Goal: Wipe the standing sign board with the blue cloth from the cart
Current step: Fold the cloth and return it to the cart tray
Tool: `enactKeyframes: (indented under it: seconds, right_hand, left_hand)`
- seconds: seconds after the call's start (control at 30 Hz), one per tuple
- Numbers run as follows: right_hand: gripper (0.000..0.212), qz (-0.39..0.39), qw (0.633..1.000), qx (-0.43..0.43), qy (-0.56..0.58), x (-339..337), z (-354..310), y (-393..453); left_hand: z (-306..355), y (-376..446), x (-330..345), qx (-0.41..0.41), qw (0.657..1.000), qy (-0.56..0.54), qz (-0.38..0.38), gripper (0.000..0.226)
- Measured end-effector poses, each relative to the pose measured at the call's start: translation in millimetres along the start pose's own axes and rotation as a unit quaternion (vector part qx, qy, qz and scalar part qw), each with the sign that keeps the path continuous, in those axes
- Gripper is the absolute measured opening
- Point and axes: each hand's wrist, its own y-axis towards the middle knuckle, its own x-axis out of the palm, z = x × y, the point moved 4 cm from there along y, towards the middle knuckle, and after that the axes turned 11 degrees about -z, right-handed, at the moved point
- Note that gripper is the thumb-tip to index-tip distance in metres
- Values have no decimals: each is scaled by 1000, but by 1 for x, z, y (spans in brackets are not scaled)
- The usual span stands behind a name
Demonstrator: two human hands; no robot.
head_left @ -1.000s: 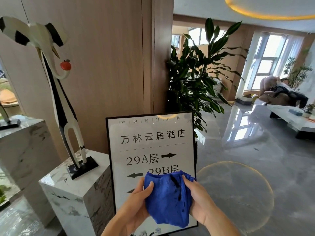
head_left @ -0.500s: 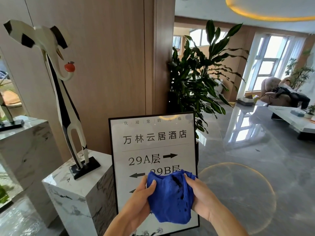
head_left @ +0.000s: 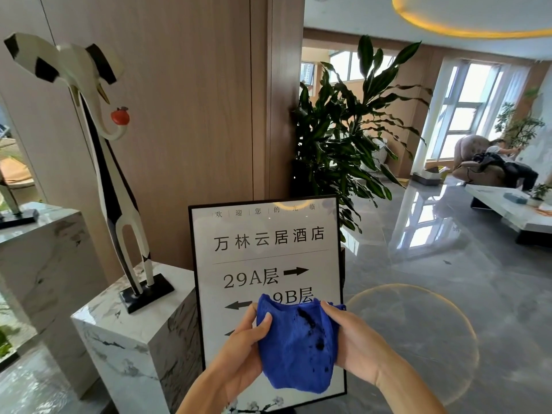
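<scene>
The standing sign board is a black-framed white panel with black characters and arrows, upright in front of me. Both hands hold the blue cloth stretched between them in front of the board's lower half. My left hand grips the cloth's left edge with the thumb on top. My right hand grips its right edge. The cloth has dark spots and hides part of the board's lower text. Whether the cloth touches the board cannot be told.
A marble pedestal with a tall black-and-white bird sculpture stands just left of the board. A taller marble block is further left. A large potted plant rises behind the board. Glossy grey floor spreads right, with a low table.
The view has shifted slightly, so the scene sits a little more to the right. My hands still hold the cloth in the same place before the board.
</scene>
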Motion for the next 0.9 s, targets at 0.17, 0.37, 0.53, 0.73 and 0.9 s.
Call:
enactKeyframes:
  seconds: [0.17, 0.37, 0.53, 0.73, 0.9]
  right_hand:
    - [42, -78, 994, -28, -67, 4, -5, -8]
    - [76, -24, 997, -37, -59, -19, -3, -11]
    - [74, -39, 990, -48, -129, -14, -8, -19]
    - [44, 53, 953, -69, -290, -13, -16, -23]
    - [46, 82, 925, -83, -362, -16, -19, -23]
  left_hand:
    - [2, -4, -6, 8, 999, 30, 43, 27]
    - [4, -6, -9, 10, 988, 114, 105, 21]
    - [11, -8, -8, 39, 977, 169, 123, 29]
    - [18, -7, -5, 41, 958, 278, 62, 38]
    - [22, -6, -1, 17, 917, 393, 74, 45]
